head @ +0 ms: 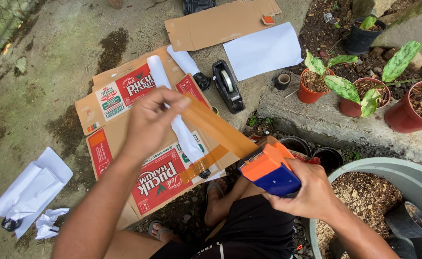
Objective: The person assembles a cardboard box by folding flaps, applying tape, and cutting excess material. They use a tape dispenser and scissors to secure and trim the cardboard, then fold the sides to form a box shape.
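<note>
We see a strip of brown packing tape [218,128] stretched taut between the two hands, and that strip is the thing everything here hangs on. Its long axis runs on a slant, from upper left down to lower right, and it sits in the air above the flattened cardboard box [124,144] rather than touching it. The left hand [151,122] is closed in a pinch on the free end of the tape, thumb and fingertips pressed together at the high end of the slant. The right hand [311,194] is wrapped firmly around the blue and orange tape dispenser [268,168], whose toothed cutting edge faces back along the strip toward the left hand. A second, shorter run of tape droops below the main strip, near the rolled white paper bundle [180,120] that lies lengthwise across the cardboard; whether it touches the bundle we cannot tell. The bundle lies directly beneath the left hand, so that hand is the nearer of the two to it, while the dispenser hand sits off to the right, above the person's knee. Further back on the ground we see a black desk tape holder [228,86], a loose white sheet [263,50], and red plant pots [311,91] on the ledge.
</note>
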